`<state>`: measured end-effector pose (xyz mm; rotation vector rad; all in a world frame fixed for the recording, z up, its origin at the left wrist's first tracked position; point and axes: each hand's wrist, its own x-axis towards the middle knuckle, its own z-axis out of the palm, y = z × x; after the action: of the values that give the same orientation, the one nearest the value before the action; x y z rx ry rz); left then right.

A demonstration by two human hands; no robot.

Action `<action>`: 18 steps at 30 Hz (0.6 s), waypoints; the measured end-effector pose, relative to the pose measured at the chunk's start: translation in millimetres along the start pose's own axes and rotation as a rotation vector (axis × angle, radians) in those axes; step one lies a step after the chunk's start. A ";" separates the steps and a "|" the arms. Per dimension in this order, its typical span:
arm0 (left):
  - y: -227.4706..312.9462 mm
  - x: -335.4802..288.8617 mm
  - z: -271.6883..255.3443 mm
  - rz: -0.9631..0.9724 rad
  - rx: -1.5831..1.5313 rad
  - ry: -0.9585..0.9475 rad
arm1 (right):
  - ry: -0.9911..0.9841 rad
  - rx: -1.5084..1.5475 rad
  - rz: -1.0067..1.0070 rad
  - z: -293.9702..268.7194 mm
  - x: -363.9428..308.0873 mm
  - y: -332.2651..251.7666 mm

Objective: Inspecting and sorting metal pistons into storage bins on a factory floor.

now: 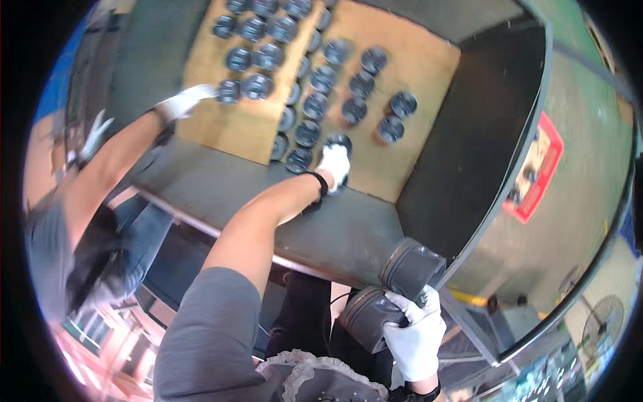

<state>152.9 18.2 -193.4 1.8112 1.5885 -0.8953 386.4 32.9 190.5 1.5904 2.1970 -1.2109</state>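
Two dark engine pistons are in my white-gloved right hand (415,335), close to my body at the bin's near right corner. Its fingers wrap the lower ends of the upper piston (408,262) and the lower piston (368,318). My white-gloved left hand (333,162) reaches across to the cardboard sheet (388,169) and is closed on another piston (338,142) at its near edge. The glove hides part of that piston. Several more pistons (315,105) stand in rows just beyond and to the left of this hand.
A raised cardboard layer (234,127) with several pistons (257,86) lies to the left. There a co-worker's gloved hand (189,100) reaches for a piston. The dark bin wall (479,114) rises on the right. Beyond it, a red tray (550,175) holds small parts; a fan (603,318) stands farther right.
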 end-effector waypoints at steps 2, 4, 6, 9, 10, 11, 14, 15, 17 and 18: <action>-18.9 -62.4 -25.6 -0.060 -0.245 0.184 | 0.035 -0.005 0.035 17.2 -25.5 -11.4; -30.2 -141.6 -67.2 0.255 0.004 0.287 | 0.099 -0.058 -0.070 25.2 -50.9 -10.7; -28.8 -208.3 -37.0 0.087 -0.203 0.458 | 0.102 -0.083 -0.117 23.4 -78.3 -30.1; -3.6 -324.4 -40.7 -0.331 -0.943 0.649 | 0.083 -0.152 -0.296 27.2 -104.2 -31.6; 9.8 -379.6 -62.7 -0.363 -0.980 0.704 | 0.130 -0.170 -0.371 27.4 -114.6 -27.0; 29.5 -419.6 -59.2 -0.390 -0.858 0.730 | 0.053 -0.146 -0.356 23.4 -125.3 -25.5; 105.6 -513.7 -21.0 -0.740 -0.958 1.004 | 0.024 -0.246 -0.464 17.9 -155.4 -25.9; 123.1 -546.8 -31.3 -0.902 -1.233 1.098 | -0.005 -0.280 -0.567 3.9 -145.1 -44.6; 178.0 -577.3 19.7 -1.018 -1.187 1.158 | -0.138 -0.360 -0.787 8.2 -143.6 -61.9; 195.9 -614.0 25.5 -1.071 -1.292 1.007 | -0.191 -0.397 -0.872 13.5 -148.8 -75.5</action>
<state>298.9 -405.4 270.7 0.2813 2.7467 0.8723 379.5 -90.7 303.2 0.3261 2.8318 -0.9090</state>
